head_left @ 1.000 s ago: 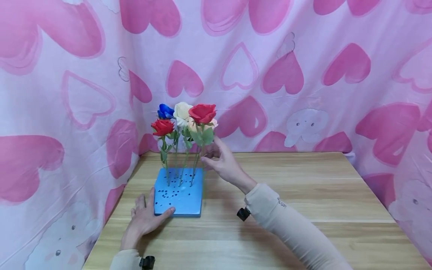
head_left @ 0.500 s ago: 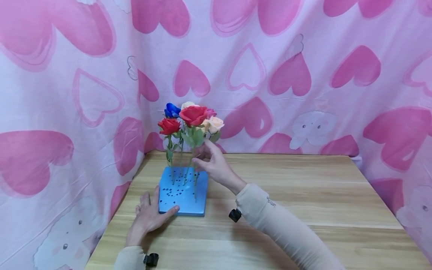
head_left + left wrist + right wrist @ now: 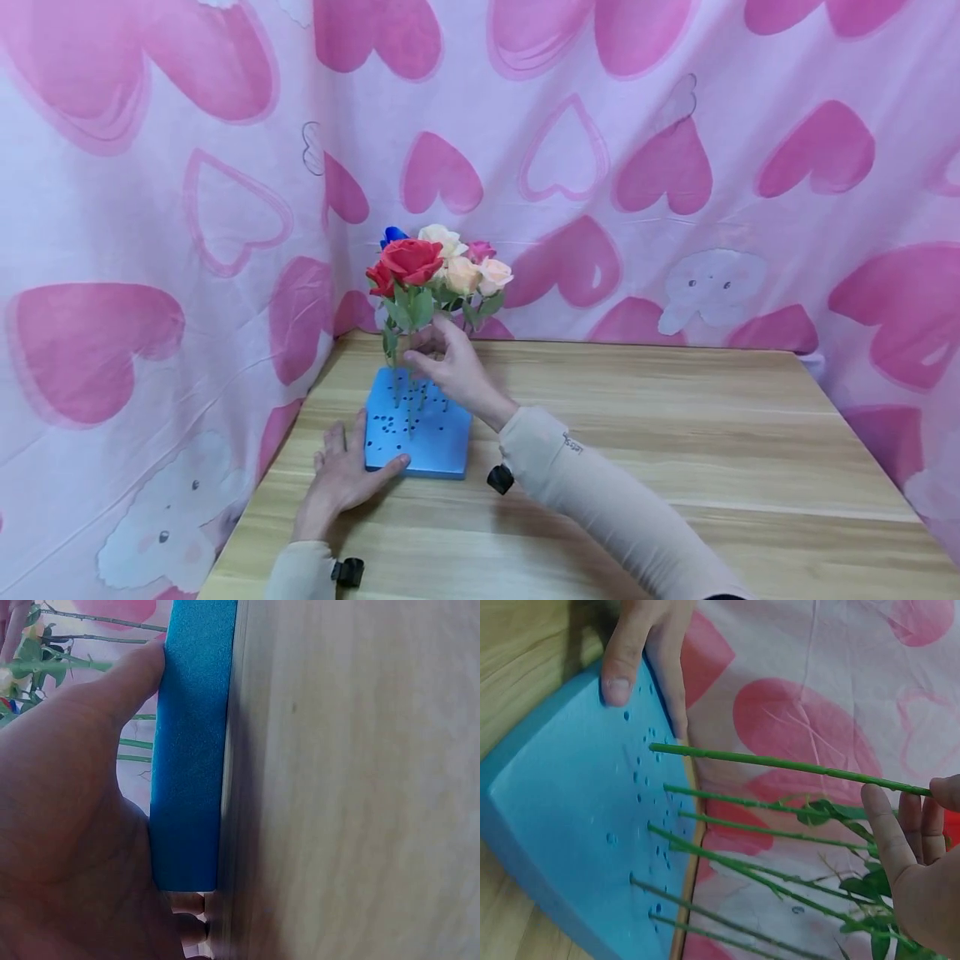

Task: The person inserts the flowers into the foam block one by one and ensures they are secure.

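A blue foam block (image 3: 435, 454) full of small holes lies on the table, with several artificial roses standing in it. My left hand (image 3: 343, 473) rests on its near left corner, thumb on top and straight fingers along the side. My right hand (image 3: 453, 367) pinches the stem of a large red rose (image 3: 412, 261). In the right wrist view, thumb and fingertips hold that green stem (image 3: 780, 763), whose lower end meets the holed top close to my left thumb (image 3: 619, 679). Behind it stand cream roses (image 3: 442, 240), a blue rose (image 3: 392, 236) and a smaller red rose (image 3: 381, 280).
The wooden table (image 3: 637, 442) extends to the right of the block. A pink heart-patterned cloth (image 3: 555, 158) hangs behind and at both sides. Upright stems (image 3: 735, 831) stand close beside my right hand.
My right hand has carried the red rose leftward over the block and its stem end has come to the holed top. The left hand stays at the corner; the head view has shifted slightly.
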`<action>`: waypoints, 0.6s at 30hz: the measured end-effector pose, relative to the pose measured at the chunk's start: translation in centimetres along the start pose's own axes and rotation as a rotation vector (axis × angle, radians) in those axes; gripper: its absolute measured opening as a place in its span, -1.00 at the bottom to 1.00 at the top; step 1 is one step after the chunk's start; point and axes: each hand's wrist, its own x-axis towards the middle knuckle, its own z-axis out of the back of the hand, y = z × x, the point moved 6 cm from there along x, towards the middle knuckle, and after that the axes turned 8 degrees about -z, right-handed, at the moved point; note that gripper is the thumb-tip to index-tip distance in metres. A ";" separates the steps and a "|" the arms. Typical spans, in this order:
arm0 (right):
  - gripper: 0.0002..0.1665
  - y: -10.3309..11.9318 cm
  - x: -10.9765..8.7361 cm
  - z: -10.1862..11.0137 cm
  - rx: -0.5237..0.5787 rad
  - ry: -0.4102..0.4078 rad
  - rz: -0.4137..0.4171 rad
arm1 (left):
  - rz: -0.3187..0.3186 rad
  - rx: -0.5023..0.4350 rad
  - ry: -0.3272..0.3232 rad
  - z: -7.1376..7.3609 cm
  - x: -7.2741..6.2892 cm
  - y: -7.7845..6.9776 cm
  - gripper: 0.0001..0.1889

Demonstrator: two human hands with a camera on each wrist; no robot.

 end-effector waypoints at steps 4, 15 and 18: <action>-0.38 -0.2 0.8 -1.1 0.018 0.004 0.016 | -0.006 0.001 -0.015 0.1 0.0 -0.2 0.38; -0.40 -1.8 1.9 -2.7 0.029 -0.020 0.017 | 0.000 0.022 -0.003 -0.5 0.3 0.2 0.38; -0.40 -2.2 2.2 -2.8 0.007 -0.020 0.010 | 0.002 0.019 -0.003 -0.4 0.3 0.3 0.39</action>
